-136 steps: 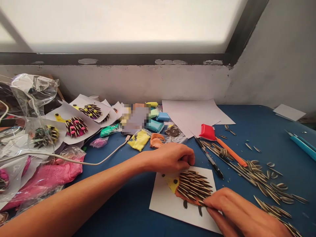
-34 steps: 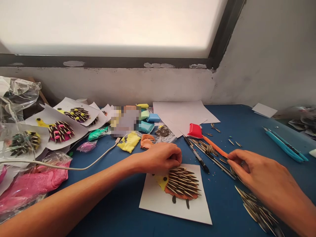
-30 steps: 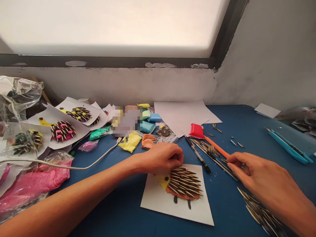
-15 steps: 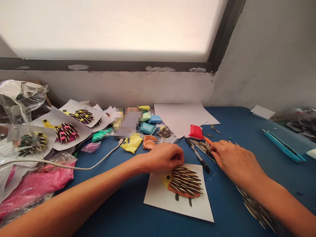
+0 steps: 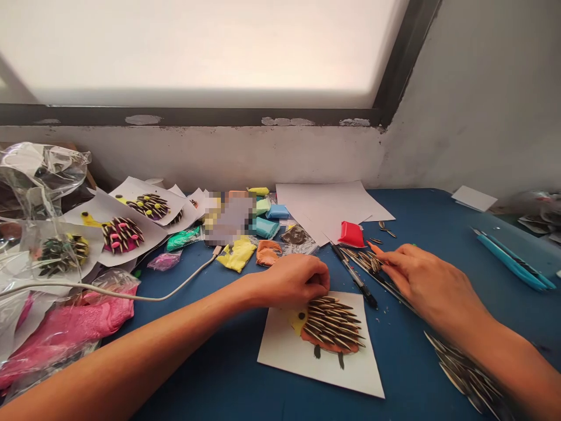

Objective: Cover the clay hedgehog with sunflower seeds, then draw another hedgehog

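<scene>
My left hand (image 5: 300, 279) is curled at the top edge of a white card (image 5: 280, 351), fingertips bent down and mostly hidden. On this card is a hedgehog with a yellow clay face (image 5: 300, 321), an orange clay body (image 5: 313, 339) and rows of striped sunflower seeds (image 5: 335, 321) as spines. Two dark legs show below. To the right, my right hand (image 5: 427, 280) is closed beside a small seed pile (image 5: 370, 261). A slim orange tip (image 5: 375, 248) shows at its fingers; whether it is a held piece I cannot make out.
A red packet (image 5: 351, 234), a black pen (image 5: 355, 278) and white paper (image 5: 333, 202) lie behind the card. Clay packets (image 5: 237, 254), a white cable (image 5: 175, 295) and finished hedgehog cards (image 5: 151, 231) crowd the left. More seeds (image 5: 464, 374) lie under my right forearm; blue tweezers (image 5: 512, 260) lie beyond.
My right hand has drawn slightly to the right, away from the small seed pile. My left hand stays at the card's top edge. The whole view has shifted a little.
</scene>
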The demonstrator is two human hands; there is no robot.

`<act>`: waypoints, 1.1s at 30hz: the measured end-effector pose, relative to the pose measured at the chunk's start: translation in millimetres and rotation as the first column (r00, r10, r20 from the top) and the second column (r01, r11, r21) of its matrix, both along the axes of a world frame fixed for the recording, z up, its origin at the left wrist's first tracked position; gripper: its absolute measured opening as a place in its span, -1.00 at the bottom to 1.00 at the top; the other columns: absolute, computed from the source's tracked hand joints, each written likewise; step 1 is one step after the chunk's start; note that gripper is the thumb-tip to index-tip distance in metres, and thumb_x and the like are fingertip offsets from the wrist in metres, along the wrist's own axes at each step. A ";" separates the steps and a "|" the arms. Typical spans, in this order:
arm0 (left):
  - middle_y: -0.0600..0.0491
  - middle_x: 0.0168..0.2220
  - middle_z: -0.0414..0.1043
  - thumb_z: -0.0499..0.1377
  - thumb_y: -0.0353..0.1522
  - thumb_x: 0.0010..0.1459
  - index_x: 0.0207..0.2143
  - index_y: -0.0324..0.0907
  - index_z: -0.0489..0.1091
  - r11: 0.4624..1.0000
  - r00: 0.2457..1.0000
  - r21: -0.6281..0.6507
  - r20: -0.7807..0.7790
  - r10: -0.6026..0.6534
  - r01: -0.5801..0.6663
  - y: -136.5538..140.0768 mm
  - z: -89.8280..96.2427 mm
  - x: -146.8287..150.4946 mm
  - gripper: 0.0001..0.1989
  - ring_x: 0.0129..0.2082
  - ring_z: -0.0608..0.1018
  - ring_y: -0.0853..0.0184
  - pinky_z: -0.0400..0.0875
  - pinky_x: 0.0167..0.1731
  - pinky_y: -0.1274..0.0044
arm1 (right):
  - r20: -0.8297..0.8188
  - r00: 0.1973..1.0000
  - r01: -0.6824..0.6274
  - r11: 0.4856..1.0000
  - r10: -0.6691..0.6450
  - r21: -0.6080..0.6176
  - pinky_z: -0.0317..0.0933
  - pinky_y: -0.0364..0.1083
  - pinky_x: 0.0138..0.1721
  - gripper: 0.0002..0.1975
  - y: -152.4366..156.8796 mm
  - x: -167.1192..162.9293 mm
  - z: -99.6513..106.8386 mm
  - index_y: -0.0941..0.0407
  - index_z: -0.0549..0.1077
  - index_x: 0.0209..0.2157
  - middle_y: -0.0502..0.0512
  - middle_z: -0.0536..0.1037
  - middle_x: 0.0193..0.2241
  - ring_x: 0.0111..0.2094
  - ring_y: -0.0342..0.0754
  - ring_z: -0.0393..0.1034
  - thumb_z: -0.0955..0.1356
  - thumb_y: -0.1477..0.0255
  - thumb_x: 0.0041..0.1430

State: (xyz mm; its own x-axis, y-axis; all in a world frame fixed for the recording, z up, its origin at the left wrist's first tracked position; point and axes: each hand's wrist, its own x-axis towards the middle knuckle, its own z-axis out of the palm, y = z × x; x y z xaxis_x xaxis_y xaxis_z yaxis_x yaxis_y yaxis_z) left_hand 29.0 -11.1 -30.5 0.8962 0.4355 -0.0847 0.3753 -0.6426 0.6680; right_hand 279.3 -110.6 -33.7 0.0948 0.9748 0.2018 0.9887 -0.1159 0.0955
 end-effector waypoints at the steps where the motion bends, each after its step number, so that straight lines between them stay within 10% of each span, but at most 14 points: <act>1: 0.11 -0.35 0.52 0.15 -0.45 0.13 -0.36 -0.18 0.46 1.000 1.000 -0.001 0.003 0.002 -0.002 0.0 -0.5 0.0 -0.91 -0.40 0.45 0.42 0.21 -0.43 0.57 | -0.003 1.000 -0.016 1.000 0.016 0.010 0.10 -0.12 -0.50 -0.64 1.9 -0.6 -0.7 0.01 0.62 -0.13 0.09 0.54 -0.35 -0.41 -0.04 0.42 0.21 0.28 0.32; 20: 0.10 -0.33 0.52 0.15 -0.46 0.15 -0.36 -0.20 0.46 1.000 1.000 0.006 0.001 -0.014 0.014 -0.2 1.0 0.6 -0.91 -0.39 0.45 0.41 0.21 -0.42 0.57 | -0.149 0.988 -0.025 0.994 0.041 0.110 0.10 -0.08 -0.52 -0.68 -0.8 2.1 3.9 0.04 0.34 -0.40 0.12 0.52 -0.45 -0.48 0.01 0.39 0.12 0.21 0.32; 33: 0.13 -0.36 0.52 0.15 -0.45 0.14 -0.37 -0.18 0.46 1.000 1.000 0.004 0.007 -0.001 0.001 0.7 -2.8 0.1 -0.91 -0.39 0.45 0.44 0.20 -0.43 0.59 | -0.240 0.971 0.030 0.994 -0.005 0.100 0.20 -0.04 -0.51 -0.60 -13.1 5.5 11.9 0.00 0.60 -0.31 0.12 0.63 -0.40 -0.50 0.02 0.47 0.19 0.14 0.25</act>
